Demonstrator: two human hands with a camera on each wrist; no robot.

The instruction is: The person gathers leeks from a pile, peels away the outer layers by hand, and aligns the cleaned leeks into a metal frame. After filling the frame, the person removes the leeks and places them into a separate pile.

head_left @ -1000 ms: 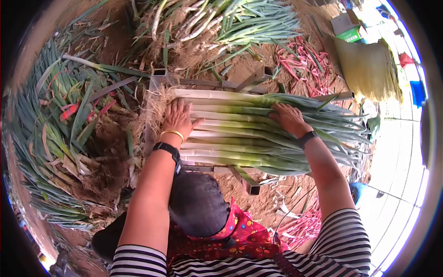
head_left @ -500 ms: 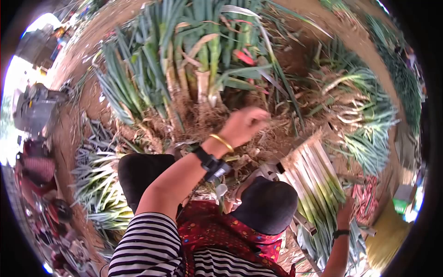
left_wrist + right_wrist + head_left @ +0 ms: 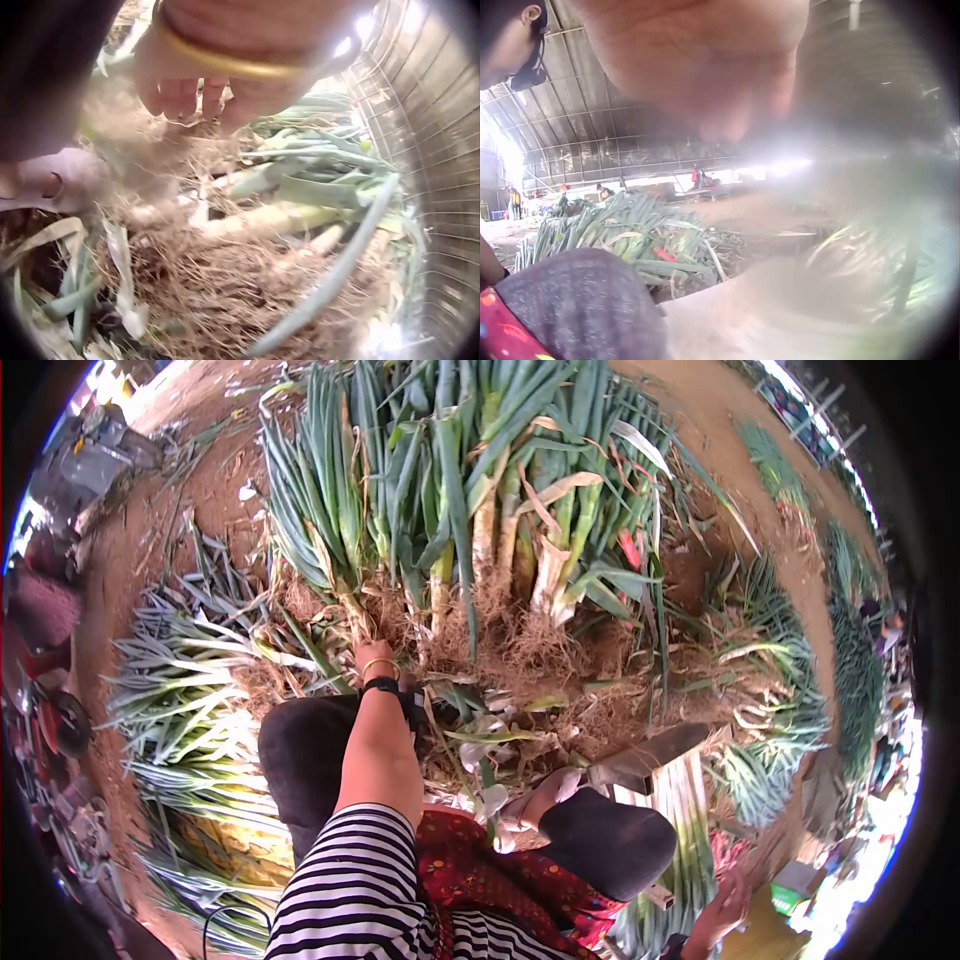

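In the head view my left hand (image 3: 375, 656) is at the root end of an upright leek (image 3: 354, 610), left of the middle. The left wrist view shows that hand (image 3: 225, 94) with its fingers loosely bent over tangled roots (image 3: 247, 277); no stalk shows clearly inside them. Low on the right, my right hand (image 3: 728, 905) is raised beside the row of trimmed leeks (image 3: 685, 810) on the metal frame (image 3: 650, 755). From the right wrist, the same hand (image 3: 705, 75) appears blurred, fingers loose, with nothing visible in it.
A thick heap of leeks (image 3: 480, 480) stands in front, roots toward me. More leeks (image 3: 200, 730) lie at the left and others (image 3: 770, 760) at the right. My knees (image 3: 605, 845) sit between the heap and me. A green box (image 3: 790, 890) is at the lower right.
The view has swung left, away from the frame. My left hand has left the row of leeks and reached across to the root end of the heap; my right hand has lifted off the leeks.
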